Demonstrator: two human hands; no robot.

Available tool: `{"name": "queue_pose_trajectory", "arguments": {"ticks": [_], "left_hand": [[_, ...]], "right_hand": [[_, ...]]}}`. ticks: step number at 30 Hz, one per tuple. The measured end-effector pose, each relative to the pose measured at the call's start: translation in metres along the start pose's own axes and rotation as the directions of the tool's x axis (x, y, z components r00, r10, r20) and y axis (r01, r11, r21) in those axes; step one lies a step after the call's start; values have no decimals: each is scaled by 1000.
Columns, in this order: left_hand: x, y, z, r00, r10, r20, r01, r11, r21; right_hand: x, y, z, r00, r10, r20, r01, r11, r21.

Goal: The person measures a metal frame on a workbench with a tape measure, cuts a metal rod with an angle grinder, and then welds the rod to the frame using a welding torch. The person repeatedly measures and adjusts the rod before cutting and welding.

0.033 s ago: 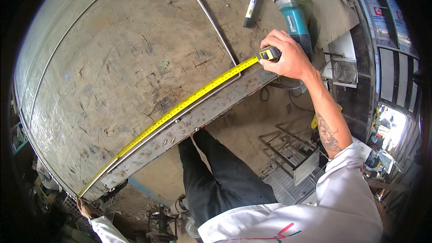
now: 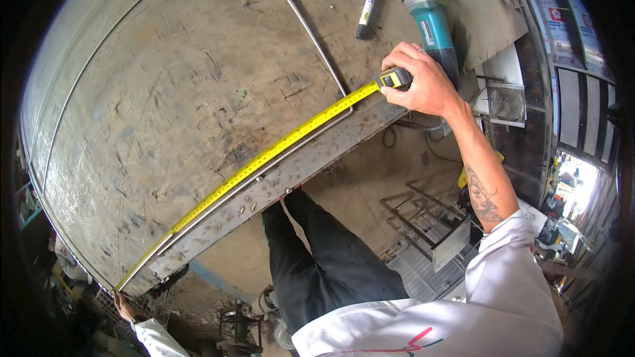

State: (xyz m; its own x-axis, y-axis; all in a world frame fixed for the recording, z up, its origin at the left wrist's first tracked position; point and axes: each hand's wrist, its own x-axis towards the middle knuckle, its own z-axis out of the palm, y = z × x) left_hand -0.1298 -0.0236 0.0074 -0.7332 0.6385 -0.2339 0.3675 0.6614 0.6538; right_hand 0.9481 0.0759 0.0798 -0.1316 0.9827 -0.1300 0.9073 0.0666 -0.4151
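My right hand (image 2: 423,80) is closed round a black-and-yellow tape measure (image 2: 395,78). Its yellow blade (image 2: 284,143) runs out diagonally across the worktable (image 2: 172,92) down to the lower left corner. There my left hand (image 2: 124,307) is closed at the blade's far end, its fingertips partly hidden. Close beside the blade lies a thin bent metal rod (image 2: 305,137). The rod turns near my right hand and goes away up the table. Beneath this stretch, along the near edge, is a grey metal strip (image 2: 291,170) with small studs on it.
Beyond my right hand lies a teal angle grinder (image 2: 433,28), with a white marker (image 2: 368,10) left of it. Several short rods lie at the far edge. A long curved rod (image 2: 73,86) crosses the table's left side. A metal frame (image 2: 430,225) stands below, right of my legs.
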Motion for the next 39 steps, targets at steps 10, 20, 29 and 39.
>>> {"name": "queue_pose_trajectory", "arguments": {"ticks": [10,20,29,39], "left_hand": [[-7,8,9,991,91,100,-101,990,98],[-7,6,13,1000,-22,1,22,996,-89],[4,-28,20,960,264,-87,-272,957,-96],[12,-66,13,985,166,-40,-171,955,-244]], "right_hand": [[-7,1,0,998,52,31,-50,997,-56],[-9,-1,-3,995,48,92,-55,996,70],[-8,6,-5,989,85,122,-103,984,147],[-18,-30,12,980,-26,-197,3,993,-119]]}}
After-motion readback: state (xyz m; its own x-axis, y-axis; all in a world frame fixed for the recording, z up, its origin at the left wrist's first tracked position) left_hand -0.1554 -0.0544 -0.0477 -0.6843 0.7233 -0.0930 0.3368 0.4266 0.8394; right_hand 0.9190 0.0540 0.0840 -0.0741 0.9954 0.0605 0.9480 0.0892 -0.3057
